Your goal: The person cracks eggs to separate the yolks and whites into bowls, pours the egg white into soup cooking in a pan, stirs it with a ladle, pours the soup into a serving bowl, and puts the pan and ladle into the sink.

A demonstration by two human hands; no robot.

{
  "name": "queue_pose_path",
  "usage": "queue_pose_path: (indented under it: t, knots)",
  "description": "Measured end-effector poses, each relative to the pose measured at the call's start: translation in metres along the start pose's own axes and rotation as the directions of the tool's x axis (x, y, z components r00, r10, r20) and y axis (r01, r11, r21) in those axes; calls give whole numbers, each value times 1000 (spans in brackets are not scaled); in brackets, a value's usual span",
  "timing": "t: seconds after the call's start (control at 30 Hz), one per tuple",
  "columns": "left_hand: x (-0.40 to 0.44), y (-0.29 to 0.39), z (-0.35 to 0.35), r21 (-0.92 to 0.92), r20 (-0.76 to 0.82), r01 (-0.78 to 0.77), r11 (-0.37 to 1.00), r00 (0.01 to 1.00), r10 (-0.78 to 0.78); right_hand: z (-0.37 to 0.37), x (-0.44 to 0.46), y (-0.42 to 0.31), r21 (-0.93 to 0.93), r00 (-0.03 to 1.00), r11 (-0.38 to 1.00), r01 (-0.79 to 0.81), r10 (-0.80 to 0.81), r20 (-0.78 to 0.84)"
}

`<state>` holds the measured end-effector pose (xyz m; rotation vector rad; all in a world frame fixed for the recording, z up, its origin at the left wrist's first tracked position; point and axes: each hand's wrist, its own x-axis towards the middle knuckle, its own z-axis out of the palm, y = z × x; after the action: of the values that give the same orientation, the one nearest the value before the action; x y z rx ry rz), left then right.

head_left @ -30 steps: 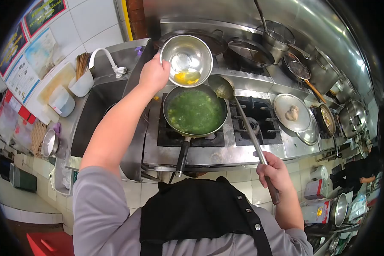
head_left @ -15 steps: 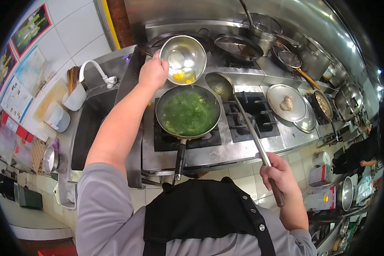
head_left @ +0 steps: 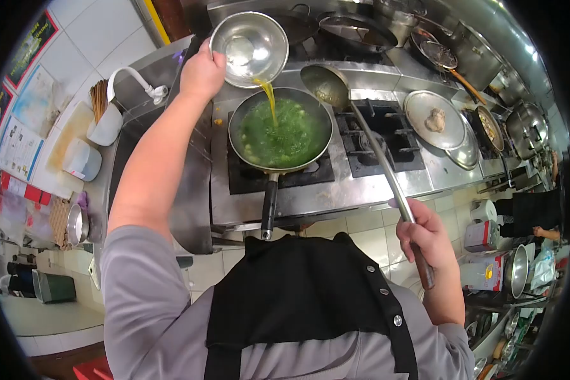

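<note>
My left hand (head_left: 202,75) is clamped on the near-left edge of a steel bowl (head_left: 250,47), the thumb at the rim and the other fingers mostly out of sight. The bowl is tipped towards me, just to the right of that hand, and a yellow stream (head_left: 271,104) runs from its lowest edge; it looks like beaten egg. It drops into the green liquid (head_left: 269,147) in the pan (head_left: 327,126), which sits on a burner to the right of my left hand and nearer me, its black handle (head_left: 270,206) pointing my way. So I judge the step in hand to be the pour itself, well under way, as little shows inside the bowl.

My right hand (head_left: 422,234) is closed round the lower shaft of a long ladle (head_left: 379,149), which slants away from it to the left. The ladle's head lies by the far right edge of the pan; I cannot tell whether it touches. As I see it, the next move calls for an even tilt in my left hand, the lip kept over the pan, with the ladle clear of the stream yet near enough to stir.
</note>
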<state>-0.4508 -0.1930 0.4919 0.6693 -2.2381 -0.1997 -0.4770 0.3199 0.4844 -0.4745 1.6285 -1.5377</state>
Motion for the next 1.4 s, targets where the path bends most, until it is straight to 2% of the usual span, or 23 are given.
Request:
queue_pose_path:
  t: [0.37, 0.57, 0.67, 0.77, 0.9, 0.93, 1.03, 1.07, 1.1, 1.17, 1.2, 1.23, 1.3, 1.37, 1.4]
  knots:
    - [-26, 18, -46, -55, -39, -78, 995, 996, 76, 5, 12, 0, -21, 999, 999, -37, 37, 5]
    - [-13, 48, -30, -140, -94, -107, 984, 991, 94, 2, 4, 4, -16, 998, 1000, -10, 11, 61]
    - [0, 58, -15, -105, -143, -162, 981, 979, 146, 3, -3, 4, -9, 999, 1000, -1, 1, 48]
    - [13, 64, -5, -79, -110, -120, 990, 988, 111, 2, -10, 7, -15, 1000, 1000, 0, 1, 19]
    - [30, 63, 1, -15, -150, -206, 978, 968, 201, 3, -17, 5, -21, 1000, 1000, -9, 9, -22]
    - [32, 64, -3, -14, -118, -208, 978, 972, 204, 4, -18, 5, -12, 999, 1000, -5, 5, -38]
    - [44, 48, 5, 104, -195, -279, 955, 935, 294, 4, -20, 6, 7, 998, 1000, -6, 7, -65]
    - [47, 43, 3, 107, -192, -304, 947, 928, 319, 4, -19, 6, 10, 998, 1000, -3, 4, -66]
    - [46, 41, -5, 136, -145, -249, 959, 952, 268, 4, -18, 5, 13, 998, 1000, 3, -2, -63]
    - [37, 39, -27, 121, -229, -300, 946, 919, 321, 6, -15, 4, 25, 997, 1000, 2, 0, -82]
    - [35, 30, -37, 150, -181, -320, 936, 921, 344, 5, -12, 3, 16, 997, 1000, -1, 2, -77]
    - [27, 33, -52, 121, -198, -258, 959, 940, 278, 5, -9, 2, 7, 997, 1000, -2, 2, -72]
    - [30, -7, -57, 243, -195, -8, 970, 979, 57, 5, -2, 0, -15, 998, 1000, -14, 13, -63]
    - [25, -43, -84, 292, -188, 124, 948, 980, -70, 7, 6, -2, -24, 999, 999, -23, 22, -41]
    - [15, -55, -100, 273, -254, 234, 933, 953, -165, 8, 11, -3, -22, 999, 999, -27, 26, -25]
